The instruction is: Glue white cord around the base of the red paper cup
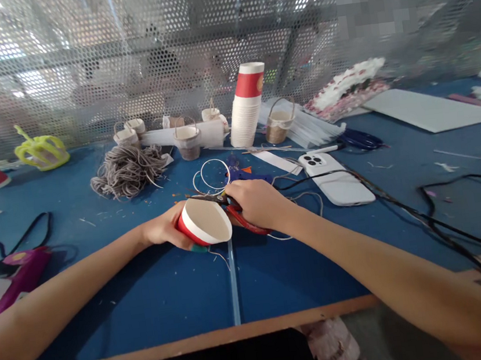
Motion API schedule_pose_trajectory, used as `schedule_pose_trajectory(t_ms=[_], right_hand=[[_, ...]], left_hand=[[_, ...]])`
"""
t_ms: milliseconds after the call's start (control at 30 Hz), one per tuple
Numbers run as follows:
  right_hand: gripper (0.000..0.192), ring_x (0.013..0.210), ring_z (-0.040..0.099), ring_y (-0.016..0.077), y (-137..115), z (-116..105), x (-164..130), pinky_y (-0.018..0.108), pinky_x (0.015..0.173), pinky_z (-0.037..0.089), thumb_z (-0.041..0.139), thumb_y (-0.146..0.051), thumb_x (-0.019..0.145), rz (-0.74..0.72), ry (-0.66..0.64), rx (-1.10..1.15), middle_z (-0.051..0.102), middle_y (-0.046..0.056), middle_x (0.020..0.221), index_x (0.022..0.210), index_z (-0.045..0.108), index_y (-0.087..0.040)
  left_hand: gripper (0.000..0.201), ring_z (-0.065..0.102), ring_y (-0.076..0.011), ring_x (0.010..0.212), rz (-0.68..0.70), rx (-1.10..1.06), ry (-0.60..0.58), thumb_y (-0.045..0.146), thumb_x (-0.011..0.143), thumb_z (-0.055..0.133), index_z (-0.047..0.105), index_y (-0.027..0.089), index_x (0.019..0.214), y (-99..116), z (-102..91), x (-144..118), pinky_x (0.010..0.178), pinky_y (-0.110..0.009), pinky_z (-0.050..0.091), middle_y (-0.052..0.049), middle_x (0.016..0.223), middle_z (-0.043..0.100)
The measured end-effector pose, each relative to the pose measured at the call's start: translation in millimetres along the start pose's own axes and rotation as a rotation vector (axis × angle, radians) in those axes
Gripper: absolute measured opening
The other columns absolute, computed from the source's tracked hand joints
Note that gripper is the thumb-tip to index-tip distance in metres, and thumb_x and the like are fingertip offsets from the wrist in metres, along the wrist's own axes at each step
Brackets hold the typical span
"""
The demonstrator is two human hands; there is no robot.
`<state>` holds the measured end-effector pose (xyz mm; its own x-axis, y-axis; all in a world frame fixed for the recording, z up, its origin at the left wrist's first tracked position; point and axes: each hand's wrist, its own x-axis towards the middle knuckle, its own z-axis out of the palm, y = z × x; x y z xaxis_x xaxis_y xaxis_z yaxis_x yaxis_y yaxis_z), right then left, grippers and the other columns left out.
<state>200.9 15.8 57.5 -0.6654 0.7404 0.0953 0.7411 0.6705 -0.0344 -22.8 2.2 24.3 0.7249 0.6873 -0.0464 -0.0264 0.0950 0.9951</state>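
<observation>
My left hand (170, 228) is wrapped round a red and white paper cup (207, 221), tilted so its mouth faces me. In my right hand (257, 201) is a pair of scissors (245, 219) with red and black handles. Their dark blades lie at the far rim of the cup; whether they are parted I cannot tell. Just beyond the cup lie thin white rings (215, 175) and a blue glue gun (248, 174), partly hidden by my right hand. A clear glue stick (234, 286) lies on the table below the cup.
At the back stand a stack of paper cups (244, 109), small cord-handled baskets (187, 143) and a heap of grey cord (127, 170). A white phone (337, 178) and black cables (406, 206) lie to the right. Another glue gun (29, 279), purple, is at the left.
</observation>
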Motion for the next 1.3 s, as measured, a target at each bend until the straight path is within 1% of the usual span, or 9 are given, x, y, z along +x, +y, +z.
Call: schedule_pose_trajectory(t_ms=[200,400,667,800,933,1000,1067,1167,1300], right_hand=[[0.026,0.073,0.059,0.0197,-1,2,2,0.03,0.062,0.032,0.042,-0.01,0.083,0.006,-0.062,0.006,0.071,0.015,0.089,0.096,0.065,-0.01],[0.025,0.074,0.059,0.0202,-2,2,1,0.03,0.062,0.031,0.042,-0.012,0.085,0.01,-0.042,-0.002,0.071,0.015,0.088,0.095,0.064,-0.01],[0.023,0.068,0.056,0.0185,-5,1,-1,0.03,0.06,0.029,0.043,-0.016,0.086,-0.019,-0.008,0.004,0.07,0.013,0.082,0.092,0.065,-0.011],[0.021,0.068,0.055,0.0188,-1,4,1,0.03,0.061,0.03,0.045,-0.019,0.085,0.007,0.052,0.053,0.069,0.013,0.081,0.088,0.065,-0.012],[0.021,0.063,0.051,0.0158,4,3,3,0.028,0.06,0.032,0.054,-0.031,0.085,0.121,0.135,0.212,0.063,0.007,0.069,0.076,0.063,-0.015],[0.025,0.058,0.047,0.0143,6,2,4,0.028,0.058,0.031,0.057,-0.037,0.084,0.188,0.171,0.258,0.058,0.004,0.062,0.072,0.061,-0.016],[0.027,0.055,0.044,0.0136,8,0,4,0.028,0.056,0.029,0.056,-0.038,0.085,0.242,0.187,0.267,0.055,0.003,0.059,0.068,0.06,-0.017],[0.028,0.055,0.044,0.0142,10,0,5,0.029,0.056,0.029,0.055,-0.037,0.086,0.281,0.192,0.282,0.055,0.003,0.058,0.066,0.059,-0.017],[0.029,0.058,0.049,0.0163,12,0,6,0.031,0.059,0.032,0.056,-0.038,0.087,0.329,0.25,0.301,0.058,0.006,0.061,0.07,0.062,-0.016]], left_hand=[[0.054,0.064,-0.0184,0.074,-0.042,-0.009,-0.028,0.01,0.044,0.077,0.069,0.013,0.098,3,0.1,0,0.071,-0.029,0.053,-0.004,0.077,0.072],[0.049,0.063,-0.016,0.069,-0.062,-0.024,-0.033,0.01,0.043,0.079,0.07,0.012,0.091,3,-1.0,0,0.067,-0.025,0.053,-0.003,0.073,0.072],[0.055,0.066,-0.0197,0.07,-0.108,-0.019,-0.1,0.015,0.043,0.082,0.071,0.014,0.097,6,-2.9,0,0.066,-0.029,0.054,-0.006,0.077,0.074],[0.055,0.065,-0.0193,0.068,-0.096,-0.016,-0.094,0.015,0.043,0.083,0.07,0.014,0.097,7,-3.0,1,0.064,-0.028,0.054,-0.005,0.076,0.074],[0.056,0.068,-0.0196,0.073,-0.07,0.004,-0.087,0.017,0.045,0.085,0.069,0.013,0.099,5,-3.9,0,0.068,-0.028,0.056,-0.007,0.081,0.075],[0.061,0.07,-0.0217,0.079,-0.057,-0.012,-0.063,0.022,0.047,0.087,0.068,0.012,0.104,2,-4.9,0,0.072,-0.03,0.057,-0.009,0.087,0.076],[0.065,0.071,-0.0225,0.084,-0.005,-0.042,0.015,0.025,0.05,0.088,0.066,0.013,0.109,-1,-6.2,0,0.076,-0.031,0.057,-0.01,0.094,0.076],[0.067,0.07,-0.0203,0.085,0.083,-0.07,0.128,0.024,0.051,0.087,0.065,0.014,0.113,-5,-7.3,1,0.08,-0.03,0.056,-0.009,0.096,0.076],[0.065,0.07,-0.0233,0.09,0.111,-0.113,0.154,0.023,0.055,0.085,0.064,0.014,0.116,-6,-5.2,3,0.083,-0.033,0.055,-0.01,0.1,0.075]])
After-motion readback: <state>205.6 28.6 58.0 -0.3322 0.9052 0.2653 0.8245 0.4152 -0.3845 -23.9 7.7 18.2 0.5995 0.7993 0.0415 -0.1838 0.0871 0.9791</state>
